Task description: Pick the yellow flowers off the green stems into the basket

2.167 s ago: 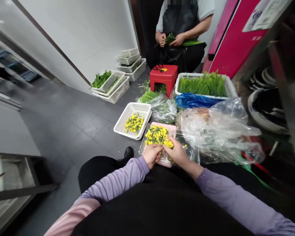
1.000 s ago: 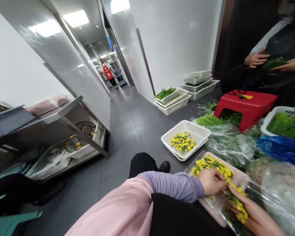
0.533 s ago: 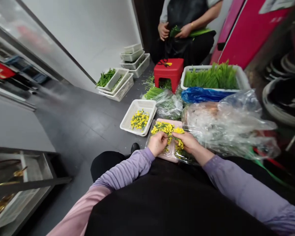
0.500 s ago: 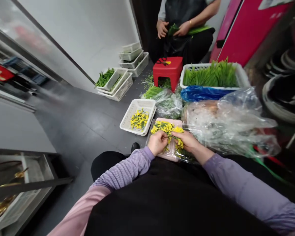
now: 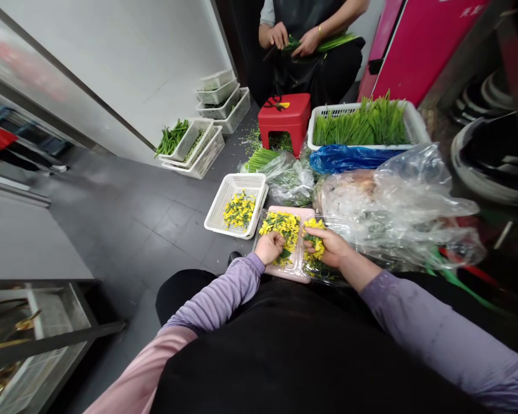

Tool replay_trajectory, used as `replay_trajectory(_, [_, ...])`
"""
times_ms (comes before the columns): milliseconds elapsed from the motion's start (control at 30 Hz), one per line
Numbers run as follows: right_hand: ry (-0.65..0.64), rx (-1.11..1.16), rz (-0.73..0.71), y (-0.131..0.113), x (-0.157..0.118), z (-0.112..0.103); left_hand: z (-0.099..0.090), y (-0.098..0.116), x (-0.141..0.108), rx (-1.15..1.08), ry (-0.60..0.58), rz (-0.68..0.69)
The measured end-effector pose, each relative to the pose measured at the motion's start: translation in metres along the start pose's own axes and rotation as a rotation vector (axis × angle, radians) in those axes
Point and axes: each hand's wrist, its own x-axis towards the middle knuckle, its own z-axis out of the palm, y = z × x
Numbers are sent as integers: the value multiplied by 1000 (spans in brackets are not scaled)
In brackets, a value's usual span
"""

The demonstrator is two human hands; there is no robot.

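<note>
In my lap a clear plastic box (image 5: 294, 273) lies on a pink board (image 5: 307, 211). Yellow flowers (image 5: 290, 225) with green stems fill its left part. My left hand (image 5: 271, 248) is over that left part, fingers curled together; what they pinch, if anything, is hidden. A bunch of yellow flowers (image 5: 316, 240) is gripped between the thumb and fingers of my right hand (image 5: 335, 248), above the right part of the box, where more greenery lies. Just beyond, a white basket (image 5: 213, 215) holds loose yellow flower heads (image 5: 239, 210).
A red stool (image 5: 285, 118) with scissors stands ahead, before a co-worker (image 5: 306, 40) handling green leaves. Beside it is a white crate (image 5: 418, 129) of green stalks. Plastic-bagged greens (image 5: 392, 213) lie to my right. Stacked white baskets (image 5: 228, 109) stand along the wall.
My left hand has moved left, away from the bunch in my right hand, uncovering more flowers in the box. My right hand still grips its bunch. The whole view has shifted slightly.
</note>
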Motion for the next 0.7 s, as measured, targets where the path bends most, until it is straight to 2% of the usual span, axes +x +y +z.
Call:
replay_trajectory(100, [109, 18, -26, -5, 1, -3, 4, -26, 12, 448, 63, -64])
replay_trajectory(233, [112, 21, -6, -5, -1, -1, 28, -34, 31, 677, 77, -173])
replay_trajectory(333, [94, -1, -10, -3, -5, 0, 41, -33, 43, 706, 55, -271])
replay_trajectory(433, [148, -59, -32, -2, -5, -4, 37, -39, 43, 701, 83, -284])
replay_trajectory(600, [261, -163, 4, 7, 5, -11, 19, -52, 22, 606, 120, -180])
replay_trajectory(700, [258, -201, 55, 21, 13, -9, 14, -46, 8, 492, 191, -83])
